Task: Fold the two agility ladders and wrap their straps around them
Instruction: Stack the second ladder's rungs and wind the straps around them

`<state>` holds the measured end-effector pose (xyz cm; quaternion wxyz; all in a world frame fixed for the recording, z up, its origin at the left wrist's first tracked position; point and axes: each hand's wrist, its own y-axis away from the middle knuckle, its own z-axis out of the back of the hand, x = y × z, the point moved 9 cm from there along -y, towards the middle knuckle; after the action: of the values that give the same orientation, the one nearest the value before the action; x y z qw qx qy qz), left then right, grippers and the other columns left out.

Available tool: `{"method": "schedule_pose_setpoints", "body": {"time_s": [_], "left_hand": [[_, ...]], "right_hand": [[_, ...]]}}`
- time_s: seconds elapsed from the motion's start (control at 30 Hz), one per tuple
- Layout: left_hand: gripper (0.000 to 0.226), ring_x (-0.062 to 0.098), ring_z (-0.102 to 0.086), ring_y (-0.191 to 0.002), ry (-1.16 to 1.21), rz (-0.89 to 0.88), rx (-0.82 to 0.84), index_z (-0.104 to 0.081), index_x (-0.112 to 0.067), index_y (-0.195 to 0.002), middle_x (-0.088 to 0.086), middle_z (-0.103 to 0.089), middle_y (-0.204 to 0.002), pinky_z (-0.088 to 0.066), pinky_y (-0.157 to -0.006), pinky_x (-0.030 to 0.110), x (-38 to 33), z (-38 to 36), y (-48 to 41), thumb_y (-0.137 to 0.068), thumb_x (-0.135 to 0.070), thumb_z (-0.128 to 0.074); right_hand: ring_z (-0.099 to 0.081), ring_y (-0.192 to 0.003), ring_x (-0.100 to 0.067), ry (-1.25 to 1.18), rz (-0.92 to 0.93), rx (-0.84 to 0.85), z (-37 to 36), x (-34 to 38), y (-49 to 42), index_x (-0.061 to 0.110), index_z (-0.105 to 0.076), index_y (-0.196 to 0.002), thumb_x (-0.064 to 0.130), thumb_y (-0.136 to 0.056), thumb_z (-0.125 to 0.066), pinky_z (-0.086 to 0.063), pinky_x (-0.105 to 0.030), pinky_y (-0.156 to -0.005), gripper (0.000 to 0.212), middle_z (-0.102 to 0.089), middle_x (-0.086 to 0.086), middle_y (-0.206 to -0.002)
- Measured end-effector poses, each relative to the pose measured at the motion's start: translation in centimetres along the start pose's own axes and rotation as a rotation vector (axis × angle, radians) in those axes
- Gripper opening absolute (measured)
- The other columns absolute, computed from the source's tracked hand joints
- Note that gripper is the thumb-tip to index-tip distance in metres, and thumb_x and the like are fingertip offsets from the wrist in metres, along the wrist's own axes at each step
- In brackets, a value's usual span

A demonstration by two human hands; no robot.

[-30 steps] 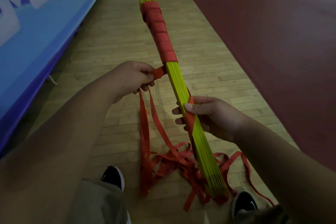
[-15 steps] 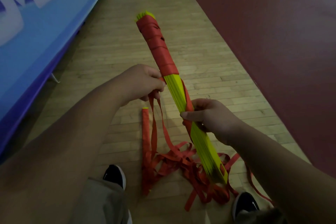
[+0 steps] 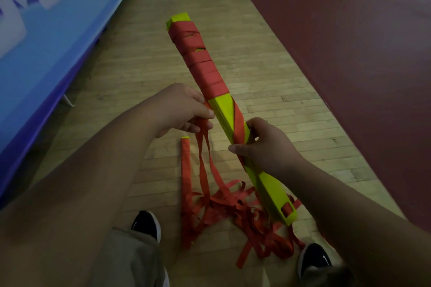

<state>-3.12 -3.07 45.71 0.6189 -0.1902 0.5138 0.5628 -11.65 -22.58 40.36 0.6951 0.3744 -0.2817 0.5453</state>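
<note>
Right hand (image 3: 263,147) grips ladder bundle (image 3: 224,112); left hand (image 3: 184,107) pinches strap (image 3: 205,147) (beside bundle).

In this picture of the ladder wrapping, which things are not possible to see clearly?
Head view: rung bundle underside, hidden by the bundle itself and the right hand holding it.
Head view: free end of the red strap pinched by the left hand, lost in the dim tangled pile.
Head view: blue banner lettering, cut off by the top and left edges.
</note>
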Motion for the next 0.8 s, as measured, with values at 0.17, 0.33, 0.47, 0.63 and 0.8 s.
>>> {"method": "schedule_pose_setpoints", "body": {"time_s": [0.17, 0.33, 0.47, 0.63, 0.8], "left_hand": [[0.015, 0.023, -0.084, -0.09, 0.026, 0.034, -0.004, -0.078, -0.002, -0.11, 0.017, -0.082, -0.107, -0.061, -0.069, 0.033, 0.4, -0.4, 0.0, -0.098, -0.011, -0.078], [0.037, 0.018, -0.084, -0.087, 0.043, 0.04, -0.064, -0.081, -0.015, -0.111, 0.007, -0.085, -0.1, -0.062, -0.074, 0.035, 0.3, -0.6, 0.3, -0.093, -0.047, -0.083], [0.047, 0.015, -0.083, -0.081, 0.009, 0.039, -0.155, -0.08, -0.019, -0.11, -0.001, -0.084, -0.098, -0.063, -0.071, 0.035, 0.5, -0.7, 0.3, -0.09, -0.062, -0.081], [0.042, 0.016, -0.083, -0.079, 0.081, 0.034, -0.214, -0.081, -0.017, -0.106, 0.0, -0.084, -0.088, -0.068, -0.078, 0.039, 0.5, -0.1, 0.2, -0.09, -0.056, -0.083], [0.035, 0.02, -0.083, -0.079, 0.09, 0.01, -0.235, -0.083, -0.015, -0.101, 0.002, -0.084, -0.084, -0.066, -0.077, 0.04, 0.3, 0.9, -0.1, -0.089, -0.048, -0.084]], "right_hand": [[-0.074, -0.076, -0.013, 0.149, 0.052, -0.028, 0.1, 0.6, 0.3, 0.035, -0.056, -0.116, 0.047, -0.085, -0.093, -0.066, -0.051, -0.078, 0.05, -0.07, 0.011, -0.094], [-0.069, -0.078, -0.015, 0.285, 0.122, -0.045, -0.4, 1.3, 0.6, 0.034, -0.045, -0.107, 0.053, -0.079, -0.095, -0.062, -0.048, -0.073, 0.06, -0.066, 0.01, -0.092], [-0.06, -0.083, -0.01, 0.271, 0.161, -0.05, -1.1, 1.7, 0.8, 0.029, -0.044, -0.109, 0.045, -0.081, -0.096, -0.056, -0.039, -0.071, 0.061, -0.06, 0.011, -0.096], [-0.062, -0.082, -0.015, 0.21, 0.163, -0.015, -1.1, 1.7, 0.7, 0.025, -0.043, -0.11, 0.043, -0.083, -0.096, -0.054, -0.038, -0.067, 0.062, -0.061, 0.006, -0.096], [-0.075, -0.092, -0.017, 0.055, 0.035, 0.14, -1.3, 1.2, 0.2, 0.028, -0.052, -0.122, 0.055, -0.088, -0.088, -0.068, -0.049, -0.082, 0.057, -0.069, 0.004, -0.109]]}}
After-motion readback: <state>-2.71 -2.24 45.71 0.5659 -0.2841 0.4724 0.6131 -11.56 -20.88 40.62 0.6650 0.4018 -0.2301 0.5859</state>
